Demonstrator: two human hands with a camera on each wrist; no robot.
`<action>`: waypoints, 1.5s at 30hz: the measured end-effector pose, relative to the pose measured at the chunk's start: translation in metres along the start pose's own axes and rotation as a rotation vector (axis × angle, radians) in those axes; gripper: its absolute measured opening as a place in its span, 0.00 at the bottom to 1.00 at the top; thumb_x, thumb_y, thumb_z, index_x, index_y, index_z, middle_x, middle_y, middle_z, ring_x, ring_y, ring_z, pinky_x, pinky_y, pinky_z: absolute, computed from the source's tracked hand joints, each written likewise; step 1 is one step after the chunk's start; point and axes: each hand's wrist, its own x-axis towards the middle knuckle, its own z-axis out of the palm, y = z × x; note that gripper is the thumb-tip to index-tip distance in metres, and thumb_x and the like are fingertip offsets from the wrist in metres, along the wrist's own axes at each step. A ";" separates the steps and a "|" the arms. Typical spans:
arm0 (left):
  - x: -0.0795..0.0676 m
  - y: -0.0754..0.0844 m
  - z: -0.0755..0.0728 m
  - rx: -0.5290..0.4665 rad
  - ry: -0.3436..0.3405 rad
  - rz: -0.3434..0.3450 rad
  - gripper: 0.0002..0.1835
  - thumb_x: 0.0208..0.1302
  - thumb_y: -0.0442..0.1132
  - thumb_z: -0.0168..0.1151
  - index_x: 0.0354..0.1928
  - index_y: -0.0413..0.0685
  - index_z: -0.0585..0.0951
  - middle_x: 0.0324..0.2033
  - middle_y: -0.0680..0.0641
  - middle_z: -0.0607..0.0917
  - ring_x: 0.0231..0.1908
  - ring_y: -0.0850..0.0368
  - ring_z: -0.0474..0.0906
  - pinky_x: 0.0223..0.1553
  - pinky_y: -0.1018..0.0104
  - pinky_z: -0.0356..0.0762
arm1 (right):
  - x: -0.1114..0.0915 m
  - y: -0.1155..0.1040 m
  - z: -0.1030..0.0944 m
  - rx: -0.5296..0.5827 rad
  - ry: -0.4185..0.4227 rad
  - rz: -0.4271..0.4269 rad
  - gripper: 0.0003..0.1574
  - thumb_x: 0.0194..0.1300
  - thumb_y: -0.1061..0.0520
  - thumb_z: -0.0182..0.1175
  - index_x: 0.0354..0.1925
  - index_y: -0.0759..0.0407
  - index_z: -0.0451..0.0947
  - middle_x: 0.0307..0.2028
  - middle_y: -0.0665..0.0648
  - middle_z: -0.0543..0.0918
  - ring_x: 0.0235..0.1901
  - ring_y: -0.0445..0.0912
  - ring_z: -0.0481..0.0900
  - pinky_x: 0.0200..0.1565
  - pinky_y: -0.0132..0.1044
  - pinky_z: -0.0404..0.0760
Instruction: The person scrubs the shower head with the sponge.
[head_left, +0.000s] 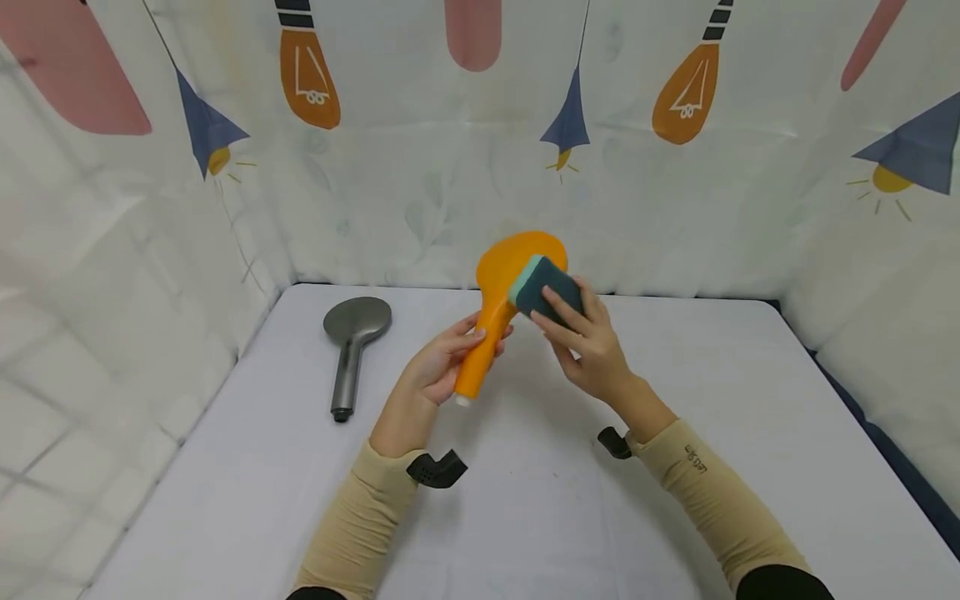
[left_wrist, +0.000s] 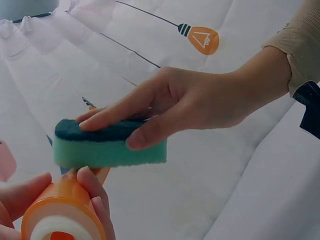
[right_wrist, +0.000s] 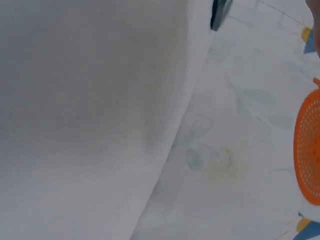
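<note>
An orange shower head (head_left: pixel 495 283) is held up over the table, its handle slanting down to the left. My left hand (head_left: pixel 446 358) grips that handle between thumb and fingers; the hollow white handle end (left_wrist: pixel 60 227) faces the left wrist camera. My right hand (head_left: pixel 592 346) pinches a sponge (head_left: pixel 551 292), dark green on one side and light green on the other. In the left wrist view the sponge's light side (left_wrist: pixel 110 154) lies over the shower head's upper handle. The perforated spray face (right_wrist: pixel 309 150) shows at the right edge of the right wrist view.
A grey shower head (head_left: pixel 352 346) lies on the white table (head_left: pixel 562 517), left of my left hand. Behind the table hangs a pale cloth (head_left: pixel 375 200) printed with lamps and bulbs. Dark straps sit at both wrists.
</note>
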 end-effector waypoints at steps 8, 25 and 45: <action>0.000 -0.002 0.002 0.023 0.019 0.011 0.26 0.82 0.29 0.41 0.78 0.40 0.57 0.50 0.42 0.83 0.40 0.54 0.84 0.48 0.68 0.83 | 0.004 0.007 0.000 0.023 0.083 0.073 0.24 0.72 0.67 0.60 0.63 0.54 0.82 0.68 0.59 0.74 0.68 0.74 0.63 0.64 0.66 0.67; 0.001 -0.005 0.001 0.004 -0.019 -0.008 0.27 0.82 0.29 0.39 0.79 0.40 0.55 0.51 0.41 0.82 0.41 0.55 0.83 0.49 0.68 0.82 | 0.005 0.019 -0.012 -0.015 0.026 0.064 0.21 0.74 0.64 0.60 0.61 0.56 0.83 0.68 0.57 0.75 0.68 0.75 0.64 0.61 0.68 0.68; 0.004 -0.010 0.003 0.057 -0.004 -0.020 0.25 0.81 0.28 0.41 0.76 0.39 0.59 0.49 0.42 0.83 0.39 0.54 0.84 0.50 0.67 0.82 | -0.010 0.026 -0.015 0.176 0.121 0.222 0.23 0.70 0.70 0.62 0.61 0.64 0.81 0.66 0.67 0.75 0.69 0.73 0.63 0.69 0.62 0.63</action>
